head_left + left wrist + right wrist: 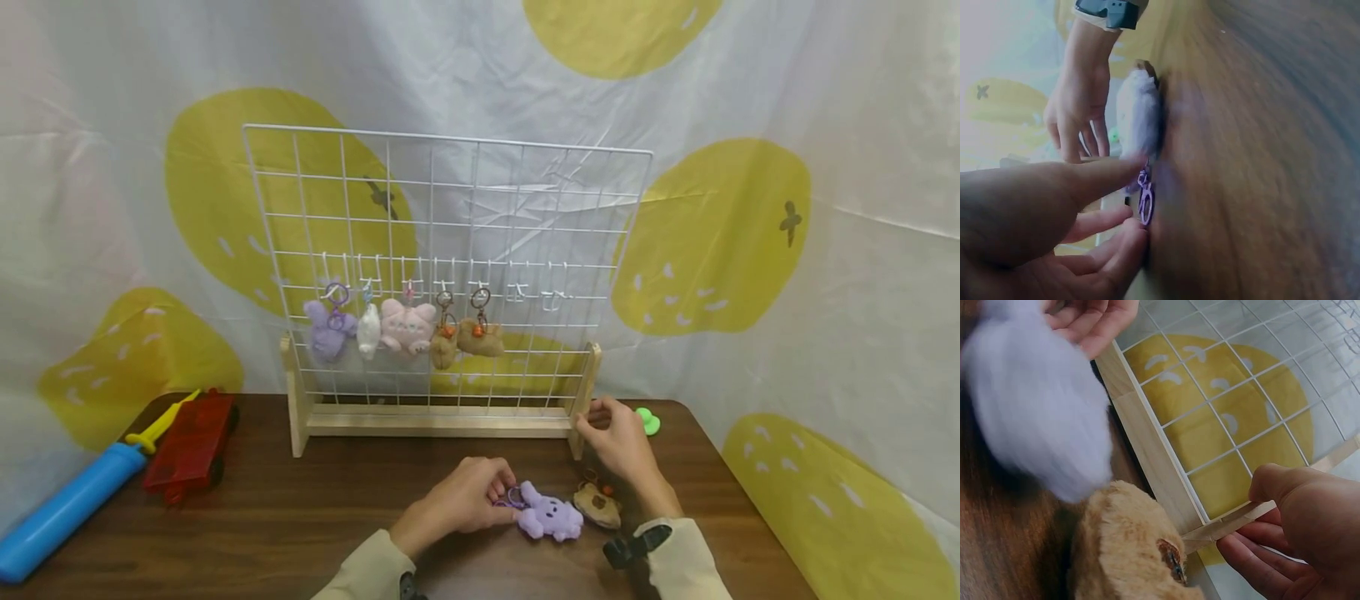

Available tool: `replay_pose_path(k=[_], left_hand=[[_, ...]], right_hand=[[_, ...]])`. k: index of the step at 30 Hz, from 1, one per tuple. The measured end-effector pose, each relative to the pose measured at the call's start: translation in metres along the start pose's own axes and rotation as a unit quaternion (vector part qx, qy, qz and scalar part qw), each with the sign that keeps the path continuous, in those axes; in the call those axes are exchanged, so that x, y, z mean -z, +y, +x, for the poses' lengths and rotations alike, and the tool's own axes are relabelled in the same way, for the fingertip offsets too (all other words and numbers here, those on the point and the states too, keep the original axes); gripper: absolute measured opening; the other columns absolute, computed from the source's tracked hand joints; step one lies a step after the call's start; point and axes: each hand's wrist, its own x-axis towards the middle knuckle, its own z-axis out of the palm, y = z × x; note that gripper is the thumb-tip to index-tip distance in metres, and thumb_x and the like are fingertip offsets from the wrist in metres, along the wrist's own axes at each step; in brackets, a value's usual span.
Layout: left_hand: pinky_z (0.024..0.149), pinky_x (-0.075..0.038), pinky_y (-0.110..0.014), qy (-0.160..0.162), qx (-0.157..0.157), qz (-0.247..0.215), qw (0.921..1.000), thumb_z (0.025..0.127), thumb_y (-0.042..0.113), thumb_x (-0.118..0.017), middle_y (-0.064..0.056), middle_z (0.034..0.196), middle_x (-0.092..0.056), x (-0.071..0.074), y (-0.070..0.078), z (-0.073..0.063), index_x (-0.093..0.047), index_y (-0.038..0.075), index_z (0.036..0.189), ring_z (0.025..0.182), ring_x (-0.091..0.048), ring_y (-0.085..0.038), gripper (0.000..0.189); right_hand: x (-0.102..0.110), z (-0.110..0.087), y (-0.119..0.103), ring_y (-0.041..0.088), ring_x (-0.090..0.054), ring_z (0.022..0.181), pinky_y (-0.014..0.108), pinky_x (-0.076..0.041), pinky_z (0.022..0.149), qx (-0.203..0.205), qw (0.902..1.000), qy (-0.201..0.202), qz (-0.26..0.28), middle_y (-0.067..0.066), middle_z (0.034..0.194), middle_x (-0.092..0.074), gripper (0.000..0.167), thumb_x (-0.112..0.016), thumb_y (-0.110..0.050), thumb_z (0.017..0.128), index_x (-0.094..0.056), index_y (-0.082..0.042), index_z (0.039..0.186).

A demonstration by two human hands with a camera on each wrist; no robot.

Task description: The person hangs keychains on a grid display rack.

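Observation:
On the table in front of the rack lies a purple plush keychain (551, 515). My left hand (471, 498) pinches its purple ring (1147, 205) between thumb and fingertips; the plush blurs in the right wrist view. My right hand (618, 437) grips the right wooden upright (589, 379) of the white wire grid rack (450, 139), thumb on one side and fingers on the other. Just below that hand lies a brown plush keychain (597, 505), close to the purple one. Two more brown plushes (480, 337) hang on the grid beside purple (328, 332), white (368, 331) and pink (408, 325) ones.
Bare wire hooks (555, 298) hang at the grid's right. At the table's left lie a red toy vehicle (191, 442) and a blue tube (75, 508) with a yellow handle. Behind my right hand sits a bright green object (648, 421). A printed curtain (862, 333) surrounds the table.

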Motion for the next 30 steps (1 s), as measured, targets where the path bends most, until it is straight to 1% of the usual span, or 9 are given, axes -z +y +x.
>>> replay_pose_path(k=[2, 7, 10, 13, 16, 20, 22, 24, 30], left_hand=[[0.073, -0.053, -0.018, -0.002, 0.009, 0.003, 1.0000, 0.080, 0.011, -0.095, -0.002, 0.087, -0.072, 0.001, 0.002, -0.001, -0.073, 0.006, 0.104, 0.079, -0.063, -0.006, 0.033], [0.070, -0.051, -0.020, 0.000, 0.040, 0.006, 0.9992, 0.081, 0.007, -0.094, 0.004, 0.081, -0.070, 0.002, 0.004, -0.001, -0.073, 0.010, 0.099, 0.075, -0.062, -0.004, 0.028], [0.068, -0.051, -0.020, -0.002, 0.044, 0.008, 0.9990, 0.080, 0.008, -0.095, 0.007, 0.079, -0.069, 0.003, 0.002, -0.001, -0.074, 0.012, 0.097, 0.072, -0.060, -0.001, 0.027], [0.064, -0.050, -0.019, -0.009, 0.044, 0.018, 0.9988, 0.081, 0.010, -0.095, 0.010, 0.072, -0.068, 0.005, 0.002, -0.001, -0.074, 0.015, 0.088, 0.066, -0.058, 0.001, 0.023], [0.059, -0.050, -0.018, -0.021, 0.035, 0.025, 0.9989, 0.083, 0.012, -0.093, 0.012, 0.067, -0.068, 0.011, 0.002, -0.001, -0.072, 0.018, 0.079, 0.060, -0.057, 0.002, 0.022], [0.053, -0.051, -0.018, -0.028, 0.023, -0.025, 0.9990, 0.090, 0.012, -0.088, 0.004, 0.067, -0.075, 0.024, 0.003, 0.001, -0.071, 0.017, 0.079, 0.057, -0.063, 0.000, 0.022], [0.052, -0.052, -0.019, -0.020, 0.014, -0.060, 0.9979, 0.095, 0.010, -0.084, -0.002, 0.071, -0.078, 0.031, 0.006, 0.003, -0.071, 0.014, 0.082, 0.057, -0.068, -0.004, 0.019], [0.053, -0.054, -0.019, -0.006, -0.001, -0.078, 0.9969, 0.097, 0.009, -0.081, -0.006, 0.074, -0.079, 0.037, 0.010, 0.006, -0.071, 0.011, 0.085, 0.059, -0.072, -0.008, 0.016], [0.058, -0.056, -0.018, 0.042, -0.045, -0.076, 0.9952, 0.100, 0.007, -0.076, -0.011, 0.084, -0.081, 0.051, 0.026, 0.016, -0.074, 0.006, 0.093, 0.071, -0.079, -0.023, 0.008]], right_hand=[[0.000, 0.001, 0.000, 0.034, -0.080, 0.097, 0.046, -0.067, 0.084, 0.000, 1.0000, 0.001, 0.000, 0.019, 0.104, -0.081, 0.018, -0.076, -0.016, 0.098, -0.072, -0.001, 0.106], [0.000, 0.002, -0.001, 0.035, -0.080, 0.097, 0.047, -0.066, 0.085, 0.001, 1.0000, 0.001, -0.001, 0.019, 0.103, -0.081, 0.019, -0.077, -0.017, 0.098, -0.071, 0.000, 0.106], [0.000, 0.002, -0.001, 0.035, -0.080, 0.097, 0.049, -0.066, 0.086, 0.002, 1.0000, 0.001, -0.002, 0.020, 0.103, -0.080, 0.018, -0.076, -0.017, 0.098, -0.071, 0.000, 0.105], [0.000, 0.001, -0.001, 0.035, -0.080, 0.097, 0.048, -0.066, 0.086, 0.002, 1.0000, 0.000, -0.003, 0.019, 0.102, -0.081, 0.018, -0.076, -0.016, 0.098, -0.071, 0.000, 0.105], [0.000, 0.000, -0.001, 0.035, -0.080, 0.097, 0.047, -0.066, 0.085, 0.002, 1.0000, 0.001, -0.001, 0.020, 0.102, -0.081, 0.019, -0.076, -0.016, 0.098, -0.071, 0.000, 0.106], [0.000, 0.001, -0.001, 0.035, -0.079, 0.098, 0.045, -0.066, 0.084, 0.003, 1.0000, -0.003, 0.000, 0.019, 0.103, -0.080, 0.020, -0.075, -0.017, 0.099, -0.071, 0.001, 0.108], [0.000, 0.000, -0.001, 0.035, -0.079, 0.098, 0.045, -0.066, 0.083, 0.004, 1.0000, -0.005, -0.002, 0.019, 0.103, -0.080, 0.020, -0.075, -0.017, 0.099, -0.071, 0.000, 0.108], [0.000, 0.000, 0.000, 0.034, -0.080, 0.098, 0.046, -0.066, 0.084, 0.004, 1.0000, -0.006, -0.004, 0.019, 0.103, -0.081, 0.020, -0.075, -0.017, 0.100, -0.071, 0.000, 0.107], [0.000, 0.000, 0.001, 0.034, -0.080, 0.097, 0.046, -0.066, 0.085, 0.004, 1.0000, -0.002, -0.002, 0.019, 0.102, -0.081, 0.019, -0.075, -0.017, 0.099, -0.072, 0.000, 0.107]])
